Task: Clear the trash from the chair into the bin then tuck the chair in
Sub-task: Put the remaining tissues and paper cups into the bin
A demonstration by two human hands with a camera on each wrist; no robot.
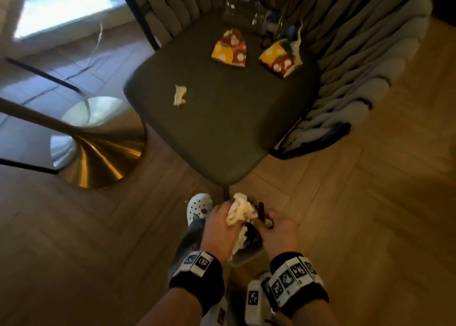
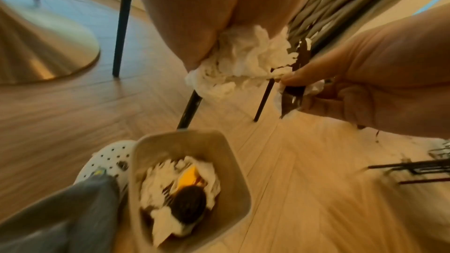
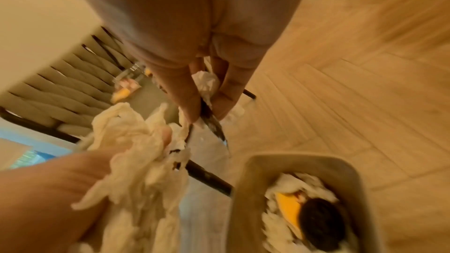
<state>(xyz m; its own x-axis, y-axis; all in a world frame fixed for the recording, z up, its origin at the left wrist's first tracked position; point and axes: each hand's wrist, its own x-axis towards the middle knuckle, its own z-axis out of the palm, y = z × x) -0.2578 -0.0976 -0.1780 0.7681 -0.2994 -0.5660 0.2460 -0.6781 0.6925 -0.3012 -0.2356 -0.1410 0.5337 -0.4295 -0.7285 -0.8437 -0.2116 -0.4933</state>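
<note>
Holding: the left hand (image 1: 220, 229) clutches a crumpled white tissue wad (image 1: 240, 209) in curled fingers, directly above the bin (image 2: 241, 163)
Right hand (image 1: 277, 232): thumb and fingers pinch a dark, shiny wrapper (image 2: 292, 99) together with a small scrap of white tissue (image 3: 207, 82); what the wrapper once held cannot be told through the blur
Hands: close together, the tissue wad nearly touching the wrapper, both over the open mouth of the bin
Bin: small, beige, rectangular, standing on the wooden floor (image 1: 370, 202) just beside the person's white clog (image 1: 198, 208); inside lie white tissues, a yellow piece (image 2: 190, 176) and a dark round cookie (image 2: 188, 205)
Chair (image 1: 222, 118): dark green seat with grey woven back, pulled out from the table's brass base (image 1: 98, 163)
On the seat: one small crumpled tissue (image 1: 179, 95) near the left edge, two torn yellow-and-red snack packets (image 1: 230, 48) side by side toward the back, and clear plastic packaging (image 1: 246, 12), perhaps bottles, against the backrest
Wrists: black bands bearing printed square markers (image 1: 293, 276)
</note>
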